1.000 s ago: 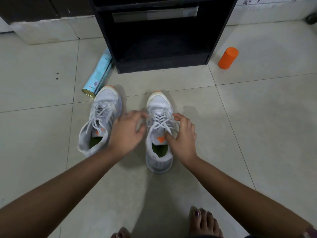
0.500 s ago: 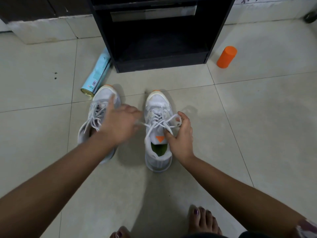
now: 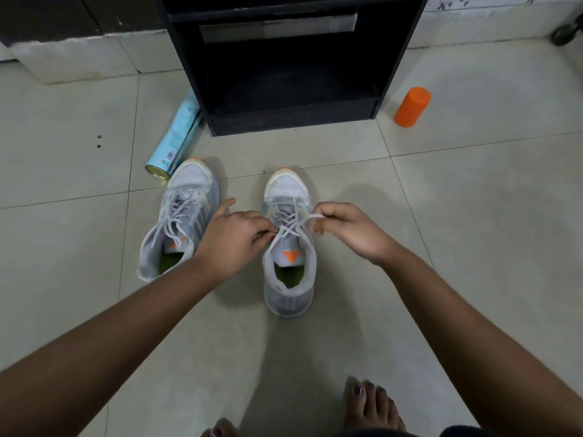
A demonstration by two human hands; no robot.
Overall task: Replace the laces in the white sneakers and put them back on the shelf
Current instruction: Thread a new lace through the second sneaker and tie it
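Pale floor (image 3: 473, 247), black shelf (image 3: 293, 118) up top, one white sneaker (image 3: 189, 197) middle left, our left hand (image 3: 233, 238) and right hand (image 3: 350, 230) fingers (image 3: 320, 212) pinching the laces (image 3: 296, 225) of the middle sneaker (image 3: 288, 190)

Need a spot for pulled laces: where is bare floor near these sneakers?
Bare tile lies right of the right-hand white mesh sneaker, up to the orange plastic cylinder, and left of the left-hand white sneaker. Crowded: the gap between the shoes, filled by the left hand, and the toe beside the light blue can.
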